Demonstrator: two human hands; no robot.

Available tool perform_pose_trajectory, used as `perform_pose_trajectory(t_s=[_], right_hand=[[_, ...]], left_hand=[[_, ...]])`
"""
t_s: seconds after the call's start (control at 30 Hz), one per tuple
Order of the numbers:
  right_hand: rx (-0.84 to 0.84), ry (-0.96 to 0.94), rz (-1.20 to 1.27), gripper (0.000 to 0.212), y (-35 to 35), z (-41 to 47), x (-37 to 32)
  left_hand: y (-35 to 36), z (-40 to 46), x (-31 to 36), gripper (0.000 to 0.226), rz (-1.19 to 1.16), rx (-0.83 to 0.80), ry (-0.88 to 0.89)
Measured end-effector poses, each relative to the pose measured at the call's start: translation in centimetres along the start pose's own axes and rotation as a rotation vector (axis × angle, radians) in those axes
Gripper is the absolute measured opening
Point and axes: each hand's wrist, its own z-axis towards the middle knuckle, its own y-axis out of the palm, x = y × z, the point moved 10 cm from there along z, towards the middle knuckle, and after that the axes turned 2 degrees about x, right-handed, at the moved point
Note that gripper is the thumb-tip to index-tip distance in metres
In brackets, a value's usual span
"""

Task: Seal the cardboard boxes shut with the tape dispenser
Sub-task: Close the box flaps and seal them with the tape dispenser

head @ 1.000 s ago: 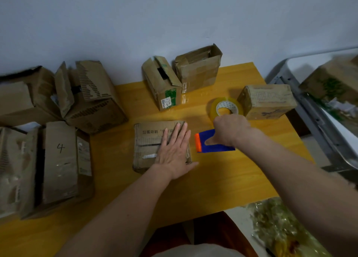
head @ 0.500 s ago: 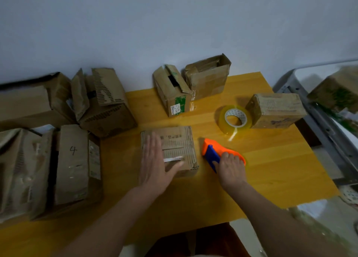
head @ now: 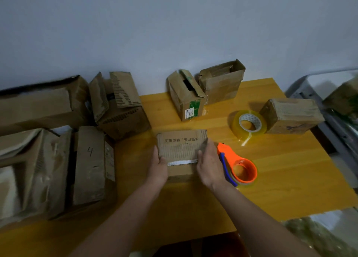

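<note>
A small cardboard box (head: 181, 148) with printed text and a white strip across its top lies at the middle of the yellow table (head: 280, 169). My left hand (head: 157, 165) lies against its left side and my right hand (head: 208, 165) against its right side, fingers fairly straight along the walls, thumbs at the top edge. The orange and blue tape dispenser (head: 240, 169) lies on the table just right of my right hand, with neither hand on it. A loose roll of clear tape (head: 249, 124) stands farther back.
Two boxes with open flaps (head: 186, 95) (head: 221, 82) stand by the wall. A closed box (head: 290, 117) sits at the right, next to the roll. Several larger boxes (head: 89, 165) crowd the table's left side. A grey rack (head: 339, 136) stands beyond the right edge.
My right hand let go of the dispenser, which now lies on the table, and moved to the box's right side. My left hand slid off the box top to its left side.
</note>
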Motion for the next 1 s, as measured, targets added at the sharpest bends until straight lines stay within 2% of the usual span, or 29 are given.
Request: perform_pose_trajectory(t_s=[0.07, 0.23, 0.47, 0.53, 0.6, 0.67, 0.77, 0.87, 1.0], right_hand=[[-0.031, 0.022, 0.025, 0.038, 0.4, 0.4, 0.6], [-0.166, 0.292, 0.101, 0.031, 2.0, 2.1, 3.7], [-0.228, 0.451, 0.232, 0.055, 2.9, 2.3, 5.2], [-0.23, 0.517, 0.263, 0.061, 2.8, 2.2, 5.8], [-0.221, 0.583, 0.312, 0.065, 2.6, 1.6, 6.5], [-0.184, 0.56, 0.361, 0.063, 2.4, 1.4, 6.4], [-0.147, 0.421, 0.376, 0.05, 2.3, 1.7, 5.4], [-0.239, 0.485, 0.453, 0.047, 3.7, 1.4, 5.6], [-0.325, 0.605, 0.487, 0.059, 4.9, 0.0, 6.7]], left_hand=[[0.3, 0.3, -0.2, 0.051, -0.01, -0.056, -0.05], [0.5, 0.8, -0.4, 0.045, 0.009, -0.131, -0.107], [0.8, 1.6, -1.9, 0.064, 0.102, -0.195, -0.26], [0.7, 1.8, -2.0, 0.071, 0.141, -0.212, -0.269], [1.0, 1.6, -1.7, 0.073, 0.068, -0.219, -0.238], [0.7, 1.5, -1.5, 0.07, -0.011, -0.128, -0.181], [0.3, 1.2, -0.9, 0.05, -0.029, -0.011, -0.065], [0.6, 1.4, -0.9, 0.047, 0.006, -0.051, -0.056], [0.2, 2.3, -1.1, 0.055, 0.191, -0.182, -0.149]])
